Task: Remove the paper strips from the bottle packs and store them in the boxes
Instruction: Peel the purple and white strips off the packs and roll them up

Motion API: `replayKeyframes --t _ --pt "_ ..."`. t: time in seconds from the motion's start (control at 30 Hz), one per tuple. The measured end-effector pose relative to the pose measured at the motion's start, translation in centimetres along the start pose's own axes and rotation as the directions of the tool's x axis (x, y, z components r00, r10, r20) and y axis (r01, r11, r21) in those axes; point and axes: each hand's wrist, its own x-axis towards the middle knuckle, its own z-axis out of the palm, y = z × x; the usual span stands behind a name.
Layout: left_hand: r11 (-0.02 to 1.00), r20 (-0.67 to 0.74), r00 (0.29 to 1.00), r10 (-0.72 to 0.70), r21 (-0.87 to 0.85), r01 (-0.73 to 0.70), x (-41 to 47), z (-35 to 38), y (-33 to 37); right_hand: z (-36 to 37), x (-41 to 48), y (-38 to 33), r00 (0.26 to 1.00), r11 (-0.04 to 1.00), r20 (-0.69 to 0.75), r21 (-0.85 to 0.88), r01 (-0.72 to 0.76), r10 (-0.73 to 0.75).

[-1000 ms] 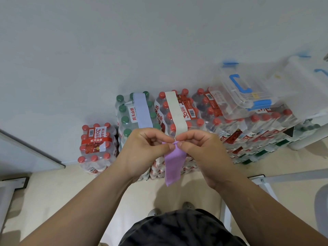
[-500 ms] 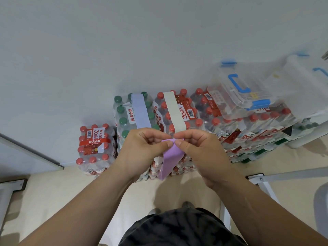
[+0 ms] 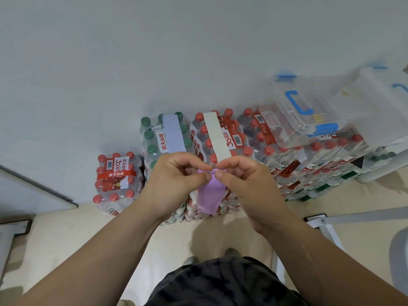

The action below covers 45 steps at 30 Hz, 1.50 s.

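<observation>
Left hand (image 3: pixel 174 180) and right hand (image 3: pixel 245 184) pinch purple strip (image 3: pixel 208 195), blocking bottle packs (image 3: pixel 242 143) near clear box (image 3: pixel 293 122).

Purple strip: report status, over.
Left hand, right hand pinch purple strip at top, rest hanging free. Blue strip, white strip not yet off packs. Clear box at right, nothing seen in the way.

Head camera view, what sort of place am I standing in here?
Likely a storeroom or an office's storage corner: shrink-wrapped bottle packs stacked on the floor against a bare wall, with clear lidded boxes on top.
</observation>
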Motion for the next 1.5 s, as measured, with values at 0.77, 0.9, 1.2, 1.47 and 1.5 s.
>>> replayKeyframes --t 0.77,0.9,1.2,1.47,1.5 --pt "0.997 -0.001 0.997 -0.073 0.019 0.073 -0.2 -0.5 0.9 0.3 0.1 -0.3 1.000 1.000 0.001 -0.010 0.015 -0.015" --pt "0.998 -0.023 0.998 -0.052 0.021 0.053 -0.2 -0.3 1.2 0.4 -0.1 -0.6 1.000 0.999 -0.009 -0.043 -0.014 0.014" --pt "0.999 -0.016 0.999 -0.050 -0.003 0.050 -0.5 -0.2 1.4 0.4 -0.3 -0.7 1.000 0.999 0.021 0.039 0.006 -0.007" --pt "0.998 -0.002 0.998 -0.066 0.002 0.066 -0.3 0.8 1.3 -0.7 -0.1 -0.4 0.999 0.999 -0.020 0.021 0.046 -0.046" --pt "0.997 0.002 0.998 -0.070 0.012 0.070 -0.2 1.0 1.3 -1.0 -0.1 -0.3 0.998 0.998 -0.025 0.026 0.050 -0.050"
